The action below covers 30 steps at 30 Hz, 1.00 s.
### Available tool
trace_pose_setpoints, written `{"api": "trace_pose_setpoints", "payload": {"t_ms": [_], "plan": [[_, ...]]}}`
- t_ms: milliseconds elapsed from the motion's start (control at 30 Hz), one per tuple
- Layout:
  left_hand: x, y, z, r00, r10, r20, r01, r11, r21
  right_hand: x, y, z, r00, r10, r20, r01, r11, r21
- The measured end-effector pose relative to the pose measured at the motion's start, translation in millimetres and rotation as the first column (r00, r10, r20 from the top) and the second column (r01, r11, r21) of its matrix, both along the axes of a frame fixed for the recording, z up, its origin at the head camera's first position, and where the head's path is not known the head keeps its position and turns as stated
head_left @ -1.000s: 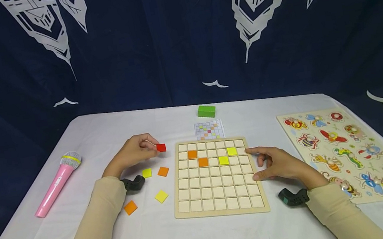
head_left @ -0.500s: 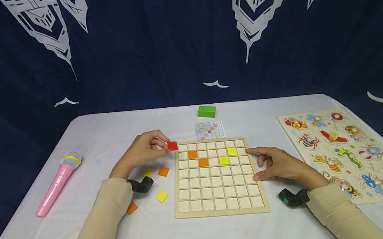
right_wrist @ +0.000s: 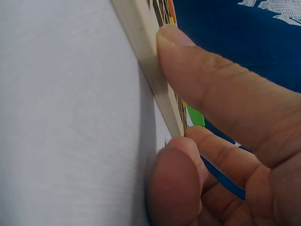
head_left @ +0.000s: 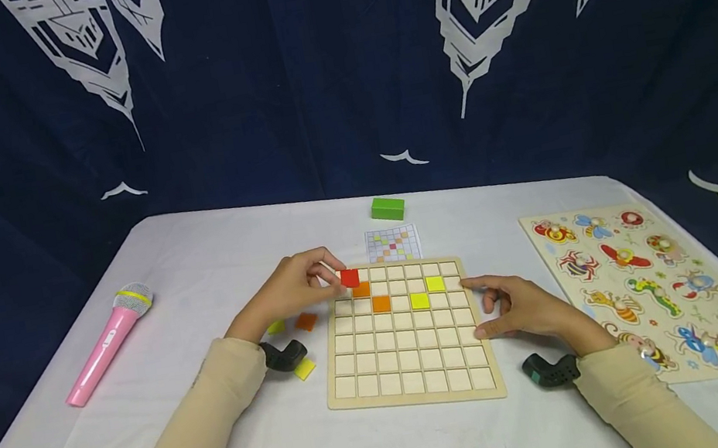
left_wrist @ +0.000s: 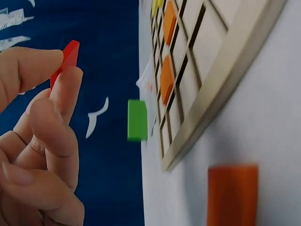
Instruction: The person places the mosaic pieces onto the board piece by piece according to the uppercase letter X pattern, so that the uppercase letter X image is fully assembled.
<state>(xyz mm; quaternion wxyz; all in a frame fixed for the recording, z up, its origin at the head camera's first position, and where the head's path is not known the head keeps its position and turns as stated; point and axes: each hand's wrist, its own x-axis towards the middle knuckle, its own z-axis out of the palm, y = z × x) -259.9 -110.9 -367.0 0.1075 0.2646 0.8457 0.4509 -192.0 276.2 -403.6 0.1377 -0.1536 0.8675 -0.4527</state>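
Observation:
My left hand (head_left: 294,285) pinches a red square tile (head_left: 350,279) between thumb and fingertip, over the upper left of a wooden grid board (head_left: 415,401). The left wrist view shows the tile (left_wrist: 70,55) held on edge, above the level of the board. Two orange tiles (head_left: 381,304) and two yellow tiles (head_left: 419,301) sit in the grid's cells. My right hand (head_left: 523,305) rests at the board's right edge, index finger outstretched and thumb apart from it. In the right wrist view its thumb (right_wrist: 202,70) touches the wooden rim (right_wrist: 146,52).
Loose on the cloth left of the board lie an orange tile (head_left: 306,321) and yellow tiles (head_left: 304,370), partly behind the left wrist. Behind the board are a printed grid card (head_left: 393,244) and a green block (head_left: 388,209). A pink microphone (head_left: 104,350) lies left, an insect puzzle (head_left: 658,286) right.
My left hand has carried the red tile rightward, from beside the board to over its upper left cells. Its wrist now covers the lower orange tile. The right hand has stayed put.

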Motion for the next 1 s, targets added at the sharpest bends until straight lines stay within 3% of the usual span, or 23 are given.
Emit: {"api": "trace_pose_setpoints", "payload": {"t_ms": [333, 767, 1000], "plan": [[9.1, 21.6, -10.9, 0.996, -0.08, 0.037, 0.081, 0.996, -0.037, 0.0, -0.4, 0.1, 1.0, 0.001, 0.004, -0.001, 1.0, -0.004], [18.3, 45.0, -12.8, 0.991, -0.134, -0.002, 0.131, 0.976, -0.172, -0.2, -0.2, 0.4, 1.0, 0.0, 0.003, 0.0, 1.0, -0.002], [20.4, 54.4, -9.9, 0.986, -0.163, 0.019, 0.163, 0.958, -0.238, -0.1, 0.1, 0.3, 1.0, -0.002, -0.001, 0.002, 1.0, -0.002]]}}
